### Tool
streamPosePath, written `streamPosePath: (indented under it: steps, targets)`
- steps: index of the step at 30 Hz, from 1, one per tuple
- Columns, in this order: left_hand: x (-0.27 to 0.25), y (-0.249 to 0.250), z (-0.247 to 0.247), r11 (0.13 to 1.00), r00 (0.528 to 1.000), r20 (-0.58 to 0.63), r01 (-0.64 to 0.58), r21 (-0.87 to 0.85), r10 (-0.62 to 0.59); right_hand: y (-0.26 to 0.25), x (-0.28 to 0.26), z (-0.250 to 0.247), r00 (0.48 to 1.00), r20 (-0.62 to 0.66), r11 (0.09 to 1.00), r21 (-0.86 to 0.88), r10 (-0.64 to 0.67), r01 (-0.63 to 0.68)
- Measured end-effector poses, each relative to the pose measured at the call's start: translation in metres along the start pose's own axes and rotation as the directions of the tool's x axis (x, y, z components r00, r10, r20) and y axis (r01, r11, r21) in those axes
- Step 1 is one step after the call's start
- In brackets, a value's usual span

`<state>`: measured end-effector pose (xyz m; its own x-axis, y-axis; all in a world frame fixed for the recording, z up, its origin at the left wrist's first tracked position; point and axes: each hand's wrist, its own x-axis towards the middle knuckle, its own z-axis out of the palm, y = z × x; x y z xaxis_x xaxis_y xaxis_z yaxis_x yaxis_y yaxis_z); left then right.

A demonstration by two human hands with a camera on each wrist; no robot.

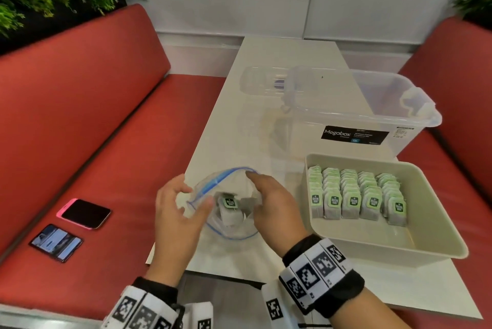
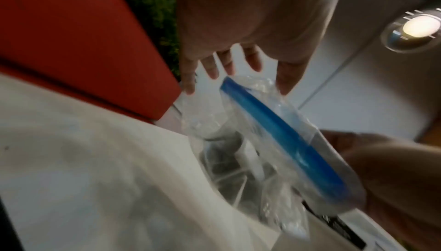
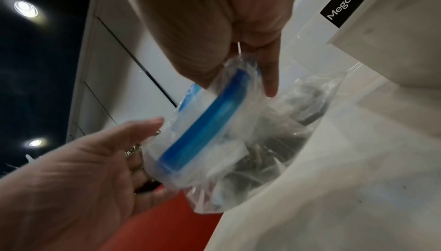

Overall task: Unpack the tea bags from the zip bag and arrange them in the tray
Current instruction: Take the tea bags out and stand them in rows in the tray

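A clear zip bag (image 1: 229,224) with a blue zip strip stands open on the white table (image 1: 266,67), with a few green-tagged tea bags (image 1: 229,202) inside. My left hand (image 1: 183,203) is at the bag's left rim, fingers spread and nearly straight, thumb touching the plastic. My right hand (image 1: 269,203) holds the right rim, with the blue strip (image 3: 214,123) between thumb and index finger; the index finger (image 3: 269,79) points down along the bag's clear wall. The cream tray (image 1: 439,211) sits to the right with several rows of upright tea bags (image 1: 356,195); its near part is bare.
A clear Megabox storage box (image 1: 372,115) stands behind the tray, with a clear plastic container (image 1: 266,81) lying to its left. Two phones (image 1: 82,212) (image 1: 56,242) lie on the red bench seat at left. Red seats flank the narrow table.
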<state>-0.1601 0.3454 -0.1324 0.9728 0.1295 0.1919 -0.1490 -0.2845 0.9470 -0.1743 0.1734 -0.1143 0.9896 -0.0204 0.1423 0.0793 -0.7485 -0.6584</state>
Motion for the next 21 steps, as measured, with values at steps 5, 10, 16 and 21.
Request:
streamPosePath:
  steps: [5,10,16,21]
  targets:
    - [-0.001,-0.003,0.009,0.858,0.969,0.168,-0.239,0.454,0.180,0.000,-0.001,0.010,0.992,0.063,0.994,-0.003,-0.109,0.109]
    - [0.003,0.003,0.009,0.701,0.976,0.219,-0.144,0.698,-0.017,0.012,-0.003,0.014,0.995,0.104,0.934,-0.355,-0.004,0.041]
    - [-0.004,0.000,0.014,0.746,0.953,0.287,-0.121,0.655,-0.097,0.002,0.001,0.014,0.987,-0.049,0.923,-0.364,-0.152,0.124]
    - [-0.012,0.001,0.018,0.755,0.941,0.324,-0.143,0.640,-0.096,-0.007,0.010,0.031,0.968,0.214,0.988,-0.111,0.132,-0.110]
